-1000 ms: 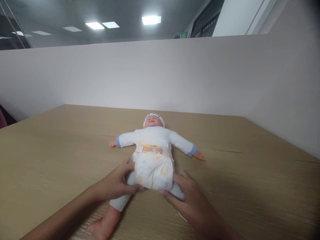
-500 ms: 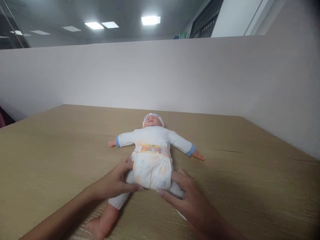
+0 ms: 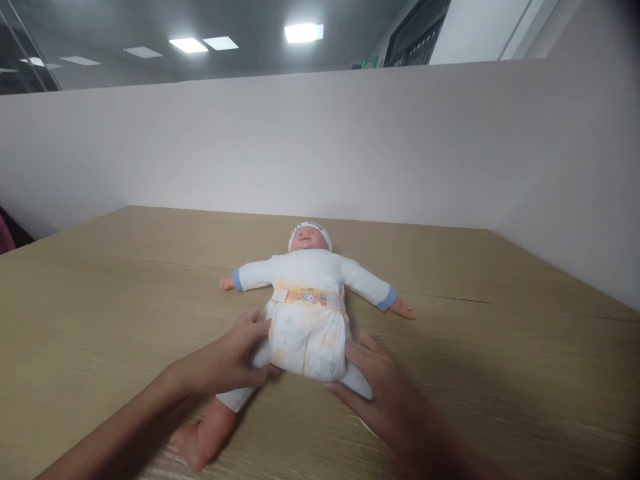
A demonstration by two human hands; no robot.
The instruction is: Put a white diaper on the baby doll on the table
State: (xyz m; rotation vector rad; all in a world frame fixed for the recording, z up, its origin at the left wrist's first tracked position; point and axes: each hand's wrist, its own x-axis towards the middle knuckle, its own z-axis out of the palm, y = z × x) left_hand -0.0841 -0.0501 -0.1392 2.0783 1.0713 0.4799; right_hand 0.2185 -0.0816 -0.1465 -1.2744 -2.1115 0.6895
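Observation:
A baby doll (image 3: pixel 315 268) in a white suit with blue cuffs and a white cap lies on its back, arms spread, head away from me. Around its hips is a white printed diaper (image 3: pixel 310 340), closed by an orange patterned band at the waist. My left hand (image 3: pixel 235 353) wraps round the top of the doll's leg on the left, fingers at the diaper's edge. On the right, my right hand (image 3: pixel 375 380) curls round the other thigh, fingertips against the diaper. The doll's bare foot on the left shows; the other foot is hidden.
The doll rests on a wide wood-coloured table (image 3: pixel 125 300). A pale partition (image 3: pixel 310 147) stands behind the table and along its right side. Something dark and pink (image 3: pixel 7 233) shows past the left edge.
My left thumb has shifted from the diaper's lower edge down beside the doll's thigh. The doll and both hands otherwise look nearly the same, with a slight shift of the view.

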